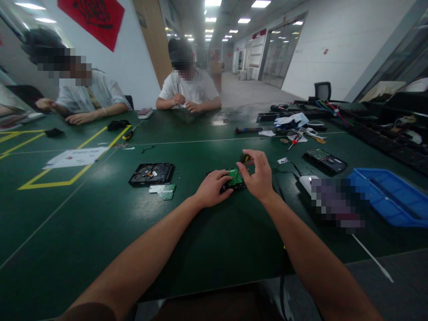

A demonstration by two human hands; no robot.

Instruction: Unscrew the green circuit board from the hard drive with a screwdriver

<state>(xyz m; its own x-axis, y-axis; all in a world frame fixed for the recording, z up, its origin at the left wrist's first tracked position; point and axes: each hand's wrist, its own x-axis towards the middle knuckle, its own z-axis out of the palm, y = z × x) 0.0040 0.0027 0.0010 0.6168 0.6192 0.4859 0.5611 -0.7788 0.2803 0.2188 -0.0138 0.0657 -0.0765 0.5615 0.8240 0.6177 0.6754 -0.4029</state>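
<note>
A hard drive with a green circuit board (236, 177) lies on the green table in front of me. My left hand (214, 188) grips its left side, fingers over the board's edge and thumb at the near side. Above the right part of the board, my right hand (257, 174) pinches a screwdriver (245, 158) with a dark and yellow handle; its tip points down at the board. To the left sits another drive (152, 173), its casing uncovered by a board, with a loose green circuit board (163, 191) just below it.
At the right are a third drive (325, 161), a blue tray (389, 196) and a partly blurred device (337, 203) with a white cable. Tools and gloves (290, 121) lie farther back. Two people sit across the table (187, 147). A paper sheet (75, 157) lies left.
</note>
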